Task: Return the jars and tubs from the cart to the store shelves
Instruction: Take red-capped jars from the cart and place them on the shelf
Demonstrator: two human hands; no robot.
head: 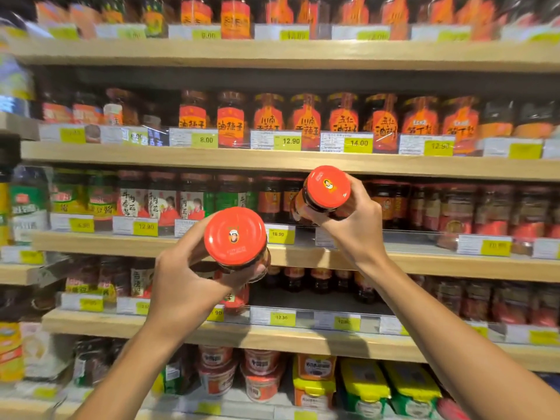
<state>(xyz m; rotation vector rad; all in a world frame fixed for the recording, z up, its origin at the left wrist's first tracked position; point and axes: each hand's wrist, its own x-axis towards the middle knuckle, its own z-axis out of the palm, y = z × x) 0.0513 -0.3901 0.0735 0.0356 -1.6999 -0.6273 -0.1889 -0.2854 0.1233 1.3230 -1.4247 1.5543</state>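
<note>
- The right hand (pixel 348 219) grips a red-lidded jar (pixel 325 192), fingers and thumb wrapped round the glass just under the lid. The jar is tilted, lid towards the camera, held in front of the middle shelf (pixel 303 259).
- The left hand (pixel 185 286) grips a 2nd red-lidded jar (pixel 236 237) the same way, fingers curled round its body. This jar hangs lower and further left, overlapping the middle shelf's front edge.
- Directly behind the right-hand jar, on the middle shelf, stands a row of dark jars (pixel 391 204) with orange labels. They look like the same product, though blur makes this uncertain.
- Below the right hand, the middle shelf shows a bare patch (pixel 348 237) at its front, beside the 16.90 price tag (pixel 280 234). That is probably where the jar goes.
- No cart is in view.
- Risk 1: both jars are glass and each is held by 1 hand only. A loose grip while reaching in could drop a jar onto the shelf edge or the floor.
- Risk 2: the jar is tilted. Setting it down before righting it could make it topple.
- Risk 3: pushing it in too fast could knock the dark jars behind it.
- Risk 4: the shelf above the middle shelf sits close. A raised lid could catch its underside.
- Risk 5: labels are blurred, so misplacing the jar is possible.
</note>
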